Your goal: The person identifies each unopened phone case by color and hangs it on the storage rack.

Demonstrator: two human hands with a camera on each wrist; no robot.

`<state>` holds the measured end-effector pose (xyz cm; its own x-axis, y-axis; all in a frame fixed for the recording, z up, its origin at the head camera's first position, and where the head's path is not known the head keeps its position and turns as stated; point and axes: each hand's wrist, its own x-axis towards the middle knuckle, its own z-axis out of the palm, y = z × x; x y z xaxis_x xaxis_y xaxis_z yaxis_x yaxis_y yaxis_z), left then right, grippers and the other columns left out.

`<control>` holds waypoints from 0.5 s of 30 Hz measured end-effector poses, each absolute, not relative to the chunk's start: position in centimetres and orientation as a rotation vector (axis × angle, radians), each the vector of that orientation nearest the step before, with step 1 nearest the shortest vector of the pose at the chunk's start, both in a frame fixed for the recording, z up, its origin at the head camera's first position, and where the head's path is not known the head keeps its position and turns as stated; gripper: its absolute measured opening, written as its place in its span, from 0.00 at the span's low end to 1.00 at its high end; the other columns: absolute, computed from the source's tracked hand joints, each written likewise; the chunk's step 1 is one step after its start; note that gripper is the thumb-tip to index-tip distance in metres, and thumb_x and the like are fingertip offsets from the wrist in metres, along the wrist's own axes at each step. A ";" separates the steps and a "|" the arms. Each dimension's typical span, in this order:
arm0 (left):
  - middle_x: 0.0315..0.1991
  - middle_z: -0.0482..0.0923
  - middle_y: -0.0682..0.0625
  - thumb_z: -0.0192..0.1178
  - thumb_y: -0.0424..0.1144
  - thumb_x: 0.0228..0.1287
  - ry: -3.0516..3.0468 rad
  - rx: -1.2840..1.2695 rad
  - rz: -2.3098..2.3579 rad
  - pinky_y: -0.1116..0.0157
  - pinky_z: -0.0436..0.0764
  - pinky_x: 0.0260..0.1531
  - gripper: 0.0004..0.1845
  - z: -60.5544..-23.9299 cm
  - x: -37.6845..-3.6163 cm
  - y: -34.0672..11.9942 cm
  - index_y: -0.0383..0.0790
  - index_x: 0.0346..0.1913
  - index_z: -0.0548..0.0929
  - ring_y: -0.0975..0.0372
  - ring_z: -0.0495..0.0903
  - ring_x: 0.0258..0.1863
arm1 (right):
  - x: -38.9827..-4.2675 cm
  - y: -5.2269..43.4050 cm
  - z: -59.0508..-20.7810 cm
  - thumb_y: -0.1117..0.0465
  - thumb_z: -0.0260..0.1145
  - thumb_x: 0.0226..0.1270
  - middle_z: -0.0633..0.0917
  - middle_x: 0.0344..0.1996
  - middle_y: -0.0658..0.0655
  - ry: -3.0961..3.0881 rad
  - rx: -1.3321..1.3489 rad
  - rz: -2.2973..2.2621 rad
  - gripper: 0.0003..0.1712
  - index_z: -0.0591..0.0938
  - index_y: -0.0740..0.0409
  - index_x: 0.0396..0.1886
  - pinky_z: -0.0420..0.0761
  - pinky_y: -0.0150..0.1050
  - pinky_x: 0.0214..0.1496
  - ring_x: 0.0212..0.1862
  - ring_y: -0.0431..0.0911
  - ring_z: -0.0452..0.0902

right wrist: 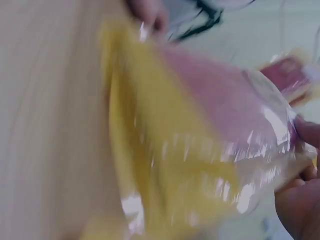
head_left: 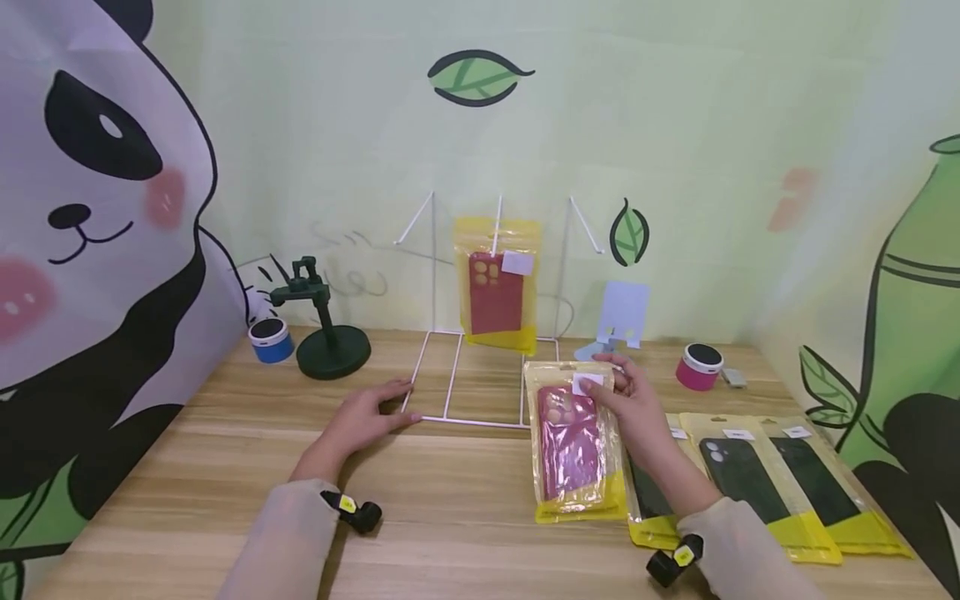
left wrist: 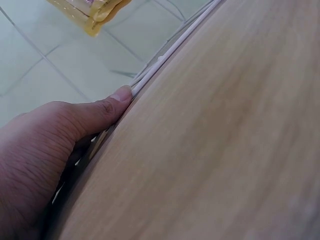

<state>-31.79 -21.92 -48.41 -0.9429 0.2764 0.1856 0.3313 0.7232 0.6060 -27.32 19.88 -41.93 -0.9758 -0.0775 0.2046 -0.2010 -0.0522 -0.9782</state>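
My right hand [head_left: 637,408] pinches the top edge of a clear-and-yellow pouch [head_left: 577,450] with a red phone case inside, by its white label. The pouch is upright and tilted, and fills much of the right wrist view, blurred. Behind it a similar pouch [head_left: 497,300] hangs on the middle prong of a white wire rack [head_left: 472,421]. My left hand [head_left: 358,425] rests at the rack's front left corner, its extended thumb [left wrist: 112,102] touching the wire in the left wrist view. The other fingers are mostly hidden there.
Several pouches with dark phone cases [head_left: 742,475] lie on the table at right. A blue-white speaker [head_left: 271,342], a dark green stand [head_left: 333,350], a white phone holder [head_left: 624,312], a pink-white speaker [head_left: 699,368] and a small grey item [head_left: 735,379] stand around the rack.
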 end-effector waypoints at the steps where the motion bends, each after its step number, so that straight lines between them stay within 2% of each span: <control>1: 0.72 0.69 0.47 0.68 0.59 0.62 -2.840 -0.498 -1.025 0.44 0.60 0.71 0.36 -48.5 -31.8 -21.9 0.48 0.69 0.77 0.47 0.64 0.73 | -27.1 19.5 -41.2 0.65 0.69 0.69 0.89 0.35 0.47 -2.044 0.337 2.234 0.28 0.70 0.58 0.65 0.86 0.35 0.41 0.37 0.41 0.85; 3: 0.72 0.69 0.47 0.68 0.59 0.62 -2.842 -0.498 -1.024 0.44 0.60 0.71 0.35 -48.5 -31.8 -22.0 0.48 0.69 0.77 0.47 0.64 0.73 | -26.6 18.8 -39.5 0.67 0.68 0.70 0.89 0.34 0.46 -1.966 0.383 2.277 0.27 0.71 0.57 0.65 0.83 0.33 0.46 0.40 0.40 0.84; 7: 0.72 0.69 0.47 0.68 0.59 0.62 -2.846 -0.492 -1.032 0.44 0.60 0.72 0.35 -48.4 -31.7 -22.0 0.48 0.69 0.77 0.47 0.64 0.73 | -25.7 17.2 -36.1 0.63 0.69 0.70 0.89 0.36 0.47 -1.943 0.413 2.264 0.16 0.79 0.56 0.55 0.79 0.34 0.55 0.44 0.41 0.83; 11: 0.72 0.69 0.46 0.68 0.59 0.62 -2.850 -0.493 -1.027 0.43 0.59 0.71 0.35 -48.2 -31.7 -22.0 0.47 0.69 0.77 0.46 0.64 0.73 | -25.3 15.4 -33.4 0.57 0.72 0.67 0.90 0.34 0.50 -2.017 0.426 2.111 0.08 0.86 0.55 0.41 0.81 0.38 0.50 0.41 0.46 0.83; 15: 0.72 0.69 0.45 0.68 0.59 0.62 -2.844 -0.507 -1.017 0.43 0.60 0.71 0.35 -48.1 -31.7 -21.8 0.47 0.69 0.77 0.46 0.65 0.72 | -25.1 13.4 -31.2 0.56 0.73 0.66 0.90 0.35 0.52 -2.021 0.500 1.988 0.10 0.88 0.56 0.41 0.84 0.39 0.45 0.39 0.49 0.85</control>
